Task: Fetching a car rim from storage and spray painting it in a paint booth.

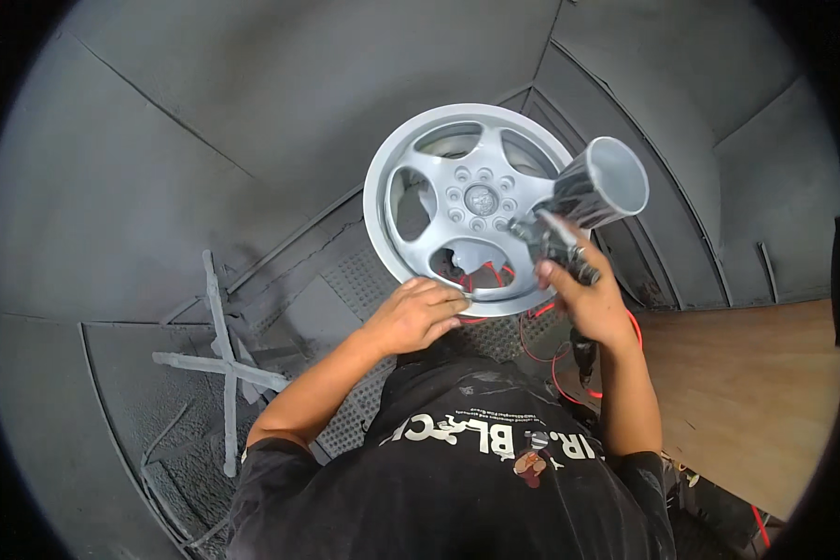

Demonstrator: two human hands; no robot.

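The left hand (414, 315) touches a round silver metal wheel (481, 200) at seven o'clock, grip unclear; the right hand (592, 294) grasps a grey metal spray gun (554, 239) at four.

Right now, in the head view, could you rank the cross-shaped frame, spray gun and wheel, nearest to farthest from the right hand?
1. Spray gun: held in the right hand.
2. Wheel: just to the hand's left.
3. Cross-shaped frame: far left.
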